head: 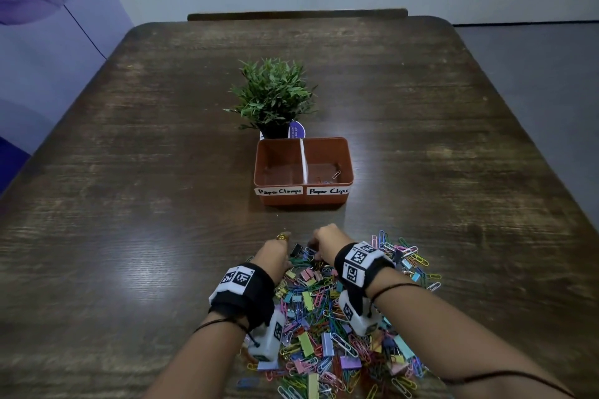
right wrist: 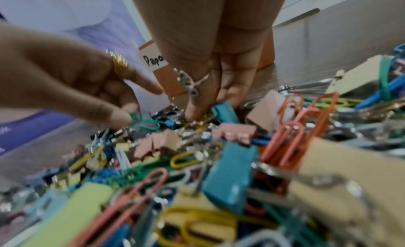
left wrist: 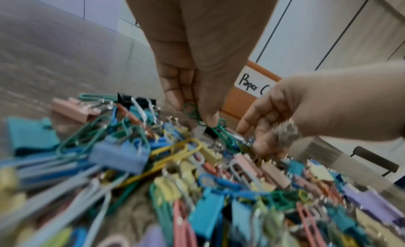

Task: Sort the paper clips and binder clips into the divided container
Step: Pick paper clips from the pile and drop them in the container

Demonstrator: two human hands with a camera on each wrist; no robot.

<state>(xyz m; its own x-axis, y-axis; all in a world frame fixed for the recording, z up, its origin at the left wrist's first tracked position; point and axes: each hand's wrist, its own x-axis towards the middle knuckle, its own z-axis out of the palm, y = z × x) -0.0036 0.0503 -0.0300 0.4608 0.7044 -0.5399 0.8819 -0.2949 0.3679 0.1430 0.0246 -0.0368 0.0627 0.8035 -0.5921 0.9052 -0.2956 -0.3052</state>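
A big heap of coloured paper clips and binder clips (head: 340, 317) lies at the table's near edge. Behind it stands an orange divided container (head: 327, 199), labelled "Paper Clamps" on the left and "Paper Clips" on the right. A few paper clips (head: 335, 174) lie in the right compartment; the left one looks bare. My left hand (left wrist: 197, 117) pinches green paper clips (left wrist: 190, 108) at the heap's far edge. Just to its right, my right hand (right wrist: 203, 110) pokes its fingertips down into the heap beside a teal binder clip (right wrist: 225, 112); any hold is hidden.
A small potted plant (head: 274, 94) stands directly behind the container. The dark wooden table (head: 129, 204) stretches wide on both sides. A chair back (head: 298, 14) shows beyond the far edge, and a purple wall rises on the left.
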